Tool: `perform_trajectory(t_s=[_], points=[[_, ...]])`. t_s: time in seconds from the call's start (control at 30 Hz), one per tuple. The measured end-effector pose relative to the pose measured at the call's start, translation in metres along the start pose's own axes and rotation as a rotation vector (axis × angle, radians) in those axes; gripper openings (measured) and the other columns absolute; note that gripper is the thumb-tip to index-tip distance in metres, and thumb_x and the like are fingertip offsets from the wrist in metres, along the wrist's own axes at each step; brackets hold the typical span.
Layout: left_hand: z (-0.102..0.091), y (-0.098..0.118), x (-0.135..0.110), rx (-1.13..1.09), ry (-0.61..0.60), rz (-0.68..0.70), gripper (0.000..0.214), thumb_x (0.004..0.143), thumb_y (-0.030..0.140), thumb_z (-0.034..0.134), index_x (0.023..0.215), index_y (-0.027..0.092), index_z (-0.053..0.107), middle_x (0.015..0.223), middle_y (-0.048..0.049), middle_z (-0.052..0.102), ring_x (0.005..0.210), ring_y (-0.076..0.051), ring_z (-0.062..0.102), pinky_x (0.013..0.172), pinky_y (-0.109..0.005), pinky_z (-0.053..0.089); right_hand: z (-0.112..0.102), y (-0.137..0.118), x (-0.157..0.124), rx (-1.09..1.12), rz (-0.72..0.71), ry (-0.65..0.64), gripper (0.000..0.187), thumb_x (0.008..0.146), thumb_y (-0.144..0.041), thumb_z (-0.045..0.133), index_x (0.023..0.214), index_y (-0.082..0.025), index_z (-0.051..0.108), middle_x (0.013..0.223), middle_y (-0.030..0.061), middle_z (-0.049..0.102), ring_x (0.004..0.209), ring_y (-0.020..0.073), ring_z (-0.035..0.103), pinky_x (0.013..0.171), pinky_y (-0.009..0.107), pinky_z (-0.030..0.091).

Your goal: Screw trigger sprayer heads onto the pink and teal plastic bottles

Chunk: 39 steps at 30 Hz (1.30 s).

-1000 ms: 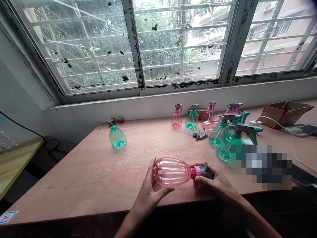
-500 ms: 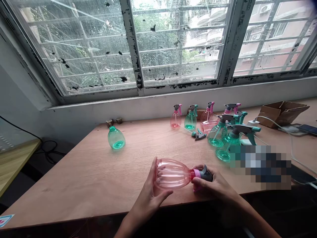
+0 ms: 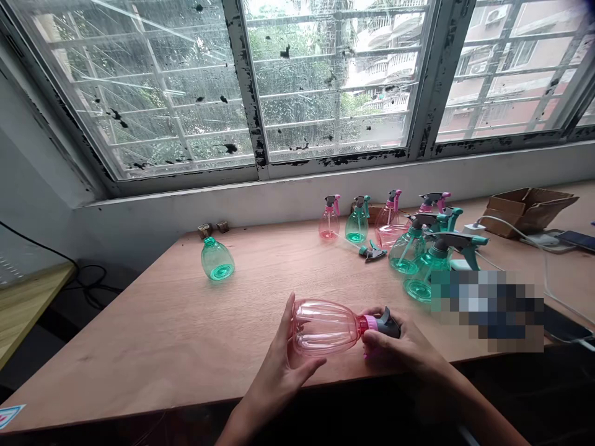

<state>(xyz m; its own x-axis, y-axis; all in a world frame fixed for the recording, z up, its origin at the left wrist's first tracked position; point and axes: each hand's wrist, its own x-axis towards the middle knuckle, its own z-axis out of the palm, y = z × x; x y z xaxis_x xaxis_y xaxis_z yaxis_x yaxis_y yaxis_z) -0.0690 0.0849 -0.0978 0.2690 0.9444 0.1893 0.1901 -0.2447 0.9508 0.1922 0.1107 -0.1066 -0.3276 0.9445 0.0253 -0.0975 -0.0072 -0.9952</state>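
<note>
A clear pink spray bottle (image 3: pixel 325 326) lies sideways between my hands, just above the table's front edge. Its base rests against the palm and fingers of my left hand (image 3: pixel 282 365). At the neck, my right hand (image 3: pixel 400 342) is closed round the pink collar and the dark grey spray head (image 3: pixel 387 323); part of the pink trigger is hidden by the fingers. A green bottle without a spray head (image 3: pixel 217 260) stands at the left back. Its likely match, a loose grey and green spray head (image 3: pixel 372 253) with a tube, lies on the table farther right.
Several pink and green spray bottles (image 3: pixel 421 275) stand at the right back of the wooden table (image 3: pixel 153 334). An open cardboard box (image 3: pixel 527 214), a white cable and a phone (image 3: pixel 576 240) are beyond them. A blurred patch covers the table's right side.
Both hands and the pink spray bottle keep nearly the same pose. The whole view has shifted very slightly.
</note>
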Motion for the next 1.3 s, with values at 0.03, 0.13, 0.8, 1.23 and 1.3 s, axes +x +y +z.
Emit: perform_trajectory(t_s=[0.03,0.13,0.8,1.23,1.3], points=[[0.0001,0.0009,-0.0003,-0.010,0.000,-0.009,0.107,0.080,0.027,0.078,0.156,0.036,0.003,0.160,-0.0095,0.031,0.142,-0.031,0.039,0.121,-0.050,0.025,-0.0001,0.0003,-0.0001,0.001,-0.006,-0.001,0.038,0.079,-0.043,0.080,0.100,-0.017,0.062,0.069,0.0011,0.073,0.065,0.0187,0.069,0.065,0.030,0.056],[-0.0004,0.0014,-0.0003,-0.060,-0.004,-0.039,0.104,0.080,0.029,0.079,0.157,0.030,0.009,0.161,-0.0117,0.030,0.142,-0.033,0.038,0.120,-0.050,0.028,-0.0001,0.0005,-0.0001,-0.009,-0.030,-0.010,0.037,0.080,-0.041,0.079,0.100,-0.017,0.061,0.069,0.0008,0.073,0.065,0.0184,0.069,0.066,0.030,0.056],[0.0009,-0.0016,-0.0014,0.006,-0.001,0.027,0.095,0.086,0.025,0.071,0.154,0.045,0.007,0.158,-0.0068,0.034,0.130,-0.028,0.052,0.115,-0.051,0.036,-0.0011,0.0036,0.0041,0.029,-0.023,0.022,0.040,0.079,-0.045,0.079,0.102,-0.016,0.062,0.068,0.0023,0.074,0.063,0.0201,0.070,0.064,0.031,0.056],[-0.0002,-0.0028,-0.0002,0.055,0.027,0.010,0.095,0.085,0.029,0.072,0.155,0.041,0.009,0.157,-0.0084,0.038,0.137,-0.031,0.045,0.118,-0.053,0.029,0.0010,-0.0011,0.0026,-0.006,-0.022,0.024,0.040,0.079,-0.046,0.079,0.100,-0.016,0.062,0.068,0.0025,0.074,0.064,0.0213,0.071,0.064,0.033,0.057],[0.0003,-0.0022,-0.0010,0.065,0.014,0.011,0.097,0.086,0.029,0.072,0.155,0.041,0.005,0.159,-0.0086,0.034,0.137,-0.031,0.046,0.119,-0.054,0.028,0.0014,-0.0017,0.0022,-0.013,-0.022,0.017,0.040,0.078,-0.046,0.079,0.099,-0.017,0.062,0.068,0.0022,0.074,0.064,0.0214,0.071,0.065,0.033,0.057]])
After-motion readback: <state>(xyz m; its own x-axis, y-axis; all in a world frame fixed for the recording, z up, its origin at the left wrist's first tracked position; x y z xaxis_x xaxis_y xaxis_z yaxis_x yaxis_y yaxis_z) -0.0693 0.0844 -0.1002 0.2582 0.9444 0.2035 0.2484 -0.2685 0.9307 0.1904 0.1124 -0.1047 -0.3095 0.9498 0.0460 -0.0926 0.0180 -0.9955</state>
